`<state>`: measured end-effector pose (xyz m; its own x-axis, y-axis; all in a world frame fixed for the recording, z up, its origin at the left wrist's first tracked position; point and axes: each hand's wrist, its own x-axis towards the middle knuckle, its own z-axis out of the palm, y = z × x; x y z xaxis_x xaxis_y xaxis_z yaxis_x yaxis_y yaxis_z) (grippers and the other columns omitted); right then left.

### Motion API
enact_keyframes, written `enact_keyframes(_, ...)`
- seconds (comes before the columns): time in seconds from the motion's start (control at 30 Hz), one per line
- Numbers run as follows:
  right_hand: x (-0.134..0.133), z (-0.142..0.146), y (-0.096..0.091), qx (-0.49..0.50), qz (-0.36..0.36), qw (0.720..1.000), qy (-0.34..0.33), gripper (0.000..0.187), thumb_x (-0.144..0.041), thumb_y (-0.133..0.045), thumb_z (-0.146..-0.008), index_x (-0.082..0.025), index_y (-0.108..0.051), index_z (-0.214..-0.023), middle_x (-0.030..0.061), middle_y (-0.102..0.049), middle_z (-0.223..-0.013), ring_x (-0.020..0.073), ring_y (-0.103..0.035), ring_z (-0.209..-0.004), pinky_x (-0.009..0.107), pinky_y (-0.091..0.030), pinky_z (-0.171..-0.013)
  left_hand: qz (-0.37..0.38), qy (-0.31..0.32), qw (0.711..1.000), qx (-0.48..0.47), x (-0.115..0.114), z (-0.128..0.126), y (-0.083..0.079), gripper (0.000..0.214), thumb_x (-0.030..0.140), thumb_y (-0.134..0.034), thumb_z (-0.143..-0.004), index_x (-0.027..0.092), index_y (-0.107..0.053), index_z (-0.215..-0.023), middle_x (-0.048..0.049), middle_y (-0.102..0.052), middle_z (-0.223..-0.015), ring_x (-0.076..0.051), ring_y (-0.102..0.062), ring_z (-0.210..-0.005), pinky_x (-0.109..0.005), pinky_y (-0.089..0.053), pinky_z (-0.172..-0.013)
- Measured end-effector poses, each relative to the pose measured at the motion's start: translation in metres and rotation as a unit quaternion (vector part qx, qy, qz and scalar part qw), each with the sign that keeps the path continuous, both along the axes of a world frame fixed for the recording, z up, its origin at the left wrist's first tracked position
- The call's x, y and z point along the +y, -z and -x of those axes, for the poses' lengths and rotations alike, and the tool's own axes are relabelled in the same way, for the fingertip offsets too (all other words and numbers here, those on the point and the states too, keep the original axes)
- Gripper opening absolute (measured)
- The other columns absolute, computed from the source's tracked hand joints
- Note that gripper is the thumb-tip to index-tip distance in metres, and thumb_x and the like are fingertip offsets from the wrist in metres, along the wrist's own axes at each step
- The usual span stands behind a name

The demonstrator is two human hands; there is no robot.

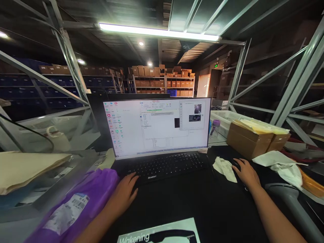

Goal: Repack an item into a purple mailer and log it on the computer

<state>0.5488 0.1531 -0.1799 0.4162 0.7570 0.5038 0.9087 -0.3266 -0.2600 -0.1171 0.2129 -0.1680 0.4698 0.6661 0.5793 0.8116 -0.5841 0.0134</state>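
Note:
A lit monitor (157,126) stands on a black desk (182,202), with a black keyboard (167,165) in front of it. My left hand (125,192) rests at the keyboard's left front corner, fingers stretched out flat and holding nothing. My right hand (246,173) lies to the right of the keyboard, fingers curved over a dark mouse (236,165) that it mostly hides. A crumpled pale cloth (225,168) lies just left of that hand.
A purple parcel bag with a label (76,206) lies at my left forearm. A brown cardboard box (255,138) and crumpled white paper (280,165) sit to the right, with a grey handheld scanner (288,199) nearer. Metal rack frames stand on both sides; box shelves fill the background.

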Motion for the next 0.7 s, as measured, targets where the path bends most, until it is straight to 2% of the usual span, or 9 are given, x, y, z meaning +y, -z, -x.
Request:
enact_keyframes(0.27, -0.0035, 0.0011, 0.0007, -0.018, -0.016, 0.999, 0.039, 0.047, -0.045, -0.050, -0.094, -0.021, -0.068, -0.131, 0.0147, -0.061, -0.132, 0.0279, -0.064, -0.115, 0.040, -0.053, -0.096, 0.003, -0.006, 1.000, 0.010, 0.0027, 0.0006, 0.0000, 0.043, 0.034, -0.049, -0.094, 0.019, -0.063, -0.132, -0.0152, -0.064, -0.138, -0.031, -0.064, -0.126, -0.049, -0.057, -0.105)
enact_keyframes(0.47, -0.0026, 0.0030, -0.0006, -0.014, -0.014, 0.998, 0.054, 0.048, -0.040, -0.051, -0.091, -0.019, -0.068, -0.131, 0.0143, -0.061, -0.130, 0.0279, -0.063, -0.117, 0.040, -0.052, -0.098, 0.000, -0.002, 1.000, 0.014, 0.0038, 0.0012, -0.0002, 0.043, 0.036, -0.048, -0.094, 0.019, -0.064, -0.131, -0.0156, -0.065, -0.137, -0.031, -0.065, -0.124, -0.049, -0.058, -0.103)
enact_keyframes(0.7, -0.0054, 0.0084, -0.0071, -0.003, -0.004, 0.998, 0.060, 0.047, -0.039, -0.051, -0.091, -0.021, -0.067, -0.132, 0.0120, -0.060, -0.132, 0.0253, -0.064, -0.116, 0.036, -0.051, -0.099, 0.000, -0.008, 1.000, 0.011, 0.0057, 0.0015, 0.0029, 0.043, 0.034, -0.048, -0.094, 0.019, -0.064, -0.130, -0.0157, -0.065, -0.138, -0.031, -0.065, -0.125, -0.049, -0.057, -0.105)
